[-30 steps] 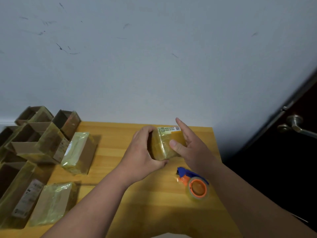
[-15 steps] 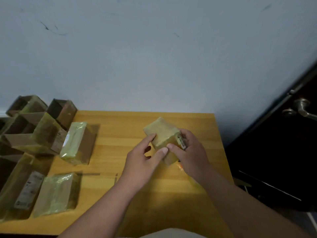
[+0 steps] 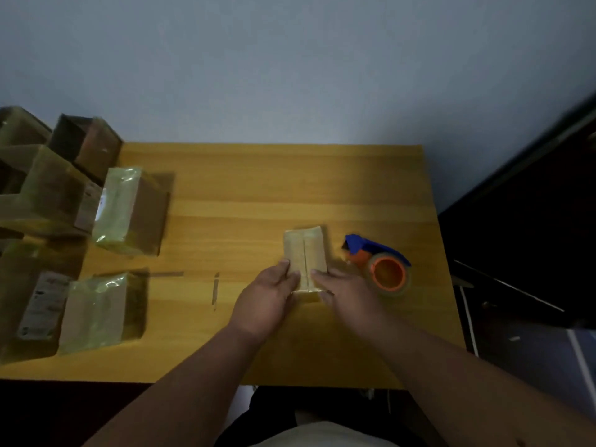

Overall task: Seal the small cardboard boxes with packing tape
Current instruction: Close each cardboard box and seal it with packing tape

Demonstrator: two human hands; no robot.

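Box (image 3: 304, 254) work first: the small cardboard box lies flat on the counter (image 3: 258, 195), right of centre, with the seam between its two flaps running away from you and facing up. Your left hand (image 3: 269, 300) presses its near left corner with fairly straight fingers (image 3: 285, 266); your right hand (image 3: 346, 293) mirrors it on the near right corner, fingers extended rather than curled, so neither hand really grips. Keep both flaps pushed flush so the seam closes tight. Then hold the box down with your left hand alone while your right reaches for the tape dispenser (image 3: 377, 262), which sits just beside the box on its right. Start the tape over the far edge and draw it along the seam toward you, so it likely laps both ends.

Against half a second ago, the box has come down from a tilted hold between your hands to rest on the counter, and the dispenser, then hidden behind your right hand, shows again. Sealed boxes (image 3: 125, 211) wait at the left.
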